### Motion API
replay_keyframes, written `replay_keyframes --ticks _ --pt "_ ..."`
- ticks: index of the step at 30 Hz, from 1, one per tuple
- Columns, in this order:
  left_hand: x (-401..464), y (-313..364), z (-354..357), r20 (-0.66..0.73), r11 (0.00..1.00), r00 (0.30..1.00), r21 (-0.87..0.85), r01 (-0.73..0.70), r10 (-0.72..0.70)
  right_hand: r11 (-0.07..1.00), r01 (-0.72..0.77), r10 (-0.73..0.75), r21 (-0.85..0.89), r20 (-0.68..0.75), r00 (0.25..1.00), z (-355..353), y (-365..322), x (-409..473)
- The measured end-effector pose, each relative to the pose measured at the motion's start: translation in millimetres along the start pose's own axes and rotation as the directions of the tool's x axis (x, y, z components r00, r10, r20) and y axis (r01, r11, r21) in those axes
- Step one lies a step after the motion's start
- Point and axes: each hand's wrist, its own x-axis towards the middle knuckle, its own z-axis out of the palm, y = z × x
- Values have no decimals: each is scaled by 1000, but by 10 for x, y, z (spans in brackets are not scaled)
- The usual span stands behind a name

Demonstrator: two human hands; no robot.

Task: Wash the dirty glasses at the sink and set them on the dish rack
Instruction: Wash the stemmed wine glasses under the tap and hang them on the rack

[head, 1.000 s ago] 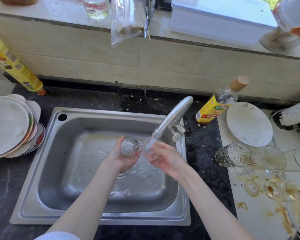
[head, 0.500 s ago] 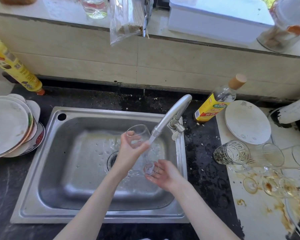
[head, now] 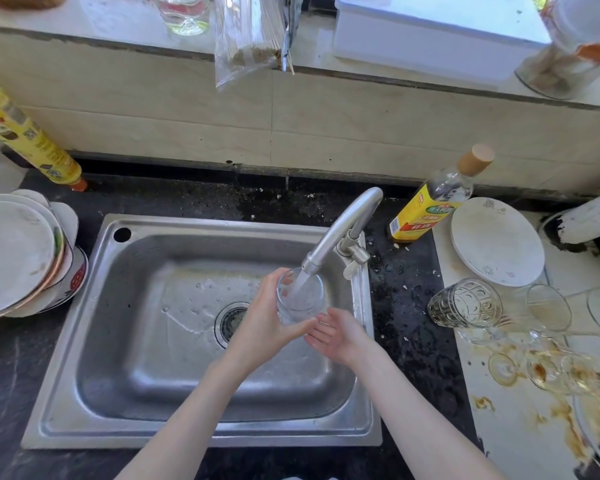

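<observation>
My left hand (head: 269, 318) grips a clear glass (head: 300, 296) upright under the running faucet (head: 340, 230), and water pours into its mouth. My right hand (head: 336, 334) is open, palm up, its fingertips touching the glass's lower right side. Both hands are over the steel sink (head: 118, 341). On the white board (head: 520, 410) to the right lie several dirty glasses: a patterned tumbler (head: 465, 303), a plain glass (head: 548, 308) and a stained wine glass (head: 548, 372) on its side.
A stack of plates (head: 18, 254) sits left of the sink, a yellow bottle (head: 28, 140) behind it. A yellow-labelled bottle (head: 430, 206) and a white plate (head: 496, 240) stand right of the faucet. Brown spills stain the board. A jar and bag sit on the ledge.
My left hand turned the glass upright and brought it under the stream. My right hand moved up from below to touch the glass's side.
</observation>
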Motion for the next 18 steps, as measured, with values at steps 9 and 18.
replay_keyframes --ticks 9,18 --pt "22 -43 -3 -55 999 998 33 13 -11 997 -1 4 -76 32 999 -12 -14 57" --pt "28 1 -38 -25 999 999 20 26 -26 984 129 -129 -126 10 992 -6 -222 100"
